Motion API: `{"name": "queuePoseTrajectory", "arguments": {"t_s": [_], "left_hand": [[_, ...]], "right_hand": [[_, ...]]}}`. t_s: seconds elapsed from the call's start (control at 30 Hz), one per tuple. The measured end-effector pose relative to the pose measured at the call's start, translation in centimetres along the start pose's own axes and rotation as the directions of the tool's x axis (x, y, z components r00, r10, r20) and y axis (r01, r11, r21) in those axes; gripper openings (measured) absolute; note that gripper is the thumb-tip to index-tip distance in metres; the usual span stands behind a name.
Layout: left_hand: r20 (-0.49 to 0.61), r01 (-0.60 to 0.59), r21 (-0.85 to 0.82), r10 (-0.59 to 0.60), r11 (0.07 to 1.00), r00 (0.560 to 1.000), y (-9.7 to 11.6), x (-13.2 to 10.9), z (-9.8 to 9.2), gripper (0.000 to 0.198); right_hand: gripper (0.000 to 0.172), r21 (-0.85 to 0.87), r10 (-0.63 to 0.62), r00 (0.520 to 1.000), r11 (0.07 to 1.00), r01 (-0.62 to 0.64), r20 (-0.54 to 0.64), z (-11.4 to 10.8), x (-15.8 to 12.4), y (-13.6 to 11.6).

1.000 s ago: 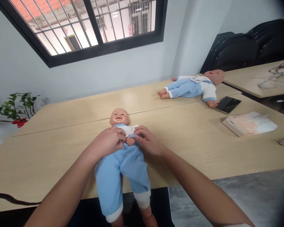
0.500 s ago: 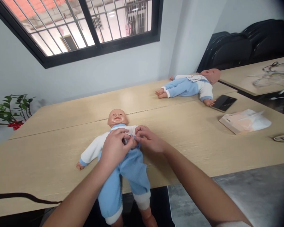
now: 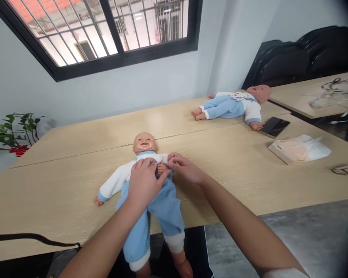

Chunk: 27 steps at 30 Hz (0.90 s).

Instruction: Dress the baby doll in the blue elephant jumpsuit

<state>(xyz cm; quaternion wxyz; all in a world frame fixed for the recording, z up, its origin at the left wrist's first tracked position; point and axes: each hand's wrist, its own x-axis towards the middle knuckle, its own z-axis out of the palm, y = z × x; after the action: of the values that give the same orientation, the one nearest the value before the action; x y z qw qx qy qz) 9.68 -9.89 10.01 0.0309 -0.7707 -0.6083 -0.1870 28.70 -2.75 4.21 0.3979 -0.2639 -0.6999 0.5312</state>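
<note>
A baby doll (image 3: 145, 143) lies face up at the table's front edge, its lower legs hanging past it. It wears a white top with blue trim and blue trousers (image 3: 165, 204). My left hand (image 3: 145, 181) rests over its chest, fingers curled and thumb beside the doll's small hand (image 3: 161, 168), gripping the sleeve by the blue cuff. From the other side, my right hand (image 3: 184, 168) pinches the same sleeve near the cuff. My fingers hide much of the cuff. The doll's other arm (image 3: 114, 183) stretches out on the table.
On the table (image 3: 60, 185), a second doll (image 3: 227, 106) in similar clothes lies at the back right. Beside it are a phone (image 3: 275, 126), a tissue pack (image 3: 295, 148) and glasses (image 3: 346, 169). A black strap (image 3: 31, 238) lies front left; a plant (image 3: 14, 131) stands beyond the left edge.
The doll's small hand shows more plainly between my hands, with the blue cuff shifted toward my right hand. My left fingers have moved slightly on the chest.
</note>
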Motion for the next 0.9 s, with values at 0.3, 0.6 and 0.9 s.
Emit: {"name": "queuePoseTrajectory", "arguments": {"t_s": [0.3,0.6,0.9], "left_hand": [[-0.056,-0.137,-0.155,0.130,0.978,0.990,-0.8,-0.3,-0.2,0.024],[-0.136,-0.125,-0.387,0.077,0.914,0.988,0.0,-1.4,-1.1,0.028],[-0.072,-0.146,-0.552,0.128,0.821,0.989,0.6,-3.3,-5.3,0.023]], "right_hand": [[0.041,-0.046,0.046,0.995,0.998,-0.050,-0.089,-1.1,0.2,1.3],[0.044,-0.130,0.107,0.981,0.983,-0.129,-0.163,-1.8,1.0,2.6],[0.046,0.280,0.327,0.944,0.911,-0.304,-0.040,-1.4,2.7,1.4]]}}
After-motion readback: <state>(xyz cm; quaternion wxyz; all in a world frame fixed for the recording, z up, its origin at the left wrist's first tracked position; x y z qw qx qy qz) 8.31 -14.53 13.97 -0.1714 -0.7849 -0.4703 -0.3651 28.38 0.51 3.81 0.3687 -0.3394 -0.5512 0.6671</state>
